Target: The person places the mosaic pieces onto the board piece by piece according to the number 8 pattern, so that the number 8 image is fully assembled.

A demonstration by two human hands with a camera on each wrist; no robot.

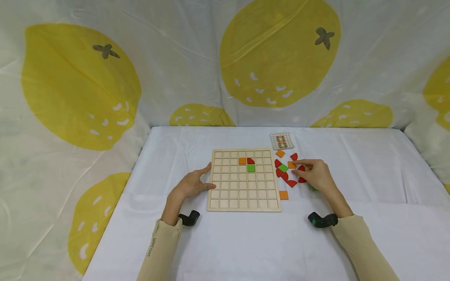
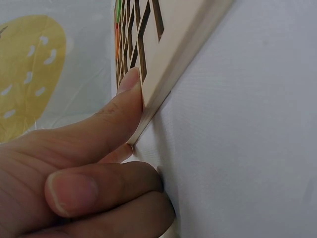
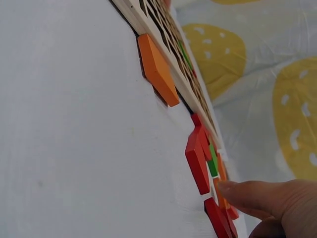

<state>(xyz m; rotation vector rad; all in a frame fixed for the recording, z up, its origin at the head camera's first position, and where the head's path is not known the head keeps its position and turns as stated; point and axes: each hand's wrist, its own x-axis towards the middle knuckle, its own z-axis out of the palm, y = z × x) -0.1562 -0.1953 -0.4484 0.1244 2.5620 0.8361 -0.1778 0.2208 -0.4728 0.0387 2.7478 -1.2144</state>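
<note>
The square wooden grid board (image 1: pixel 233 183) lies flat, holding an orange square (image 1: pixel 242 160), a red quarter-round piece (image 1: pixel 250 160) and a green square (image 1: pixel 251 168). At its left edge my left hand (image 1: pixel 190 184) rests with the index finger along the side and the thumb on the frame; in the left wrist view the hand's (image 2: pixel 99 168) lower fingers are bent. To the right of the board, my right hand (image 1: pixel 316 174) pinches an orange square tile (image 1: pixel 292 165) between thumb and index finger. The right wrist view shows the thumb against that tile (image 3: pixel 219 191).
Around the right hand lie several red pieces (image 1: pixel 291 183), a green square (image 1: pixel 283 168) and another orange square (image 1: pixel 280 153). One orange tile (image 1: pixel 283 195) lies by the board's lower right side. A small patterned card (image 1: pixel 281 141) is behind the loose pieces.
</note>
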